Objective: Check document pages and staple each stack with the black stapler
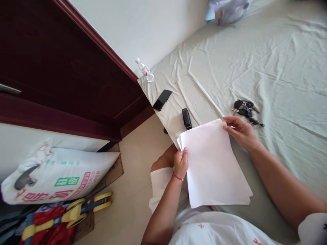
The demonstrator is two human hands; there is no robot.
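A few sheets of white paper point(212, 166) lie loosely stacked over my lap, their edges slightly fanned at the top left and bottom right. My left hand point(181, 161) grips the left edge, with the thumb on top and the fingers hidden beneath. At the top right corner, my right hand point(241, 132) pinches the sheets between thumb and fingers. Just beyond the paper's top edge rests a black stapler-like object point(186, 118), its near end close to the sheets. A bunch of keys point(245, 108) lies on the bed a little past my right hand.
The bed point(286, 81) has a wrinkled pale green sheet. A black phone point(162, 99) and a clear bottle point(145, 70) are near its left edge. On the floor at left are a white printed sack point(68, 173) and a yellow-and-blue wheeled toy point(74, 212), below a dark red door point(63, 61).
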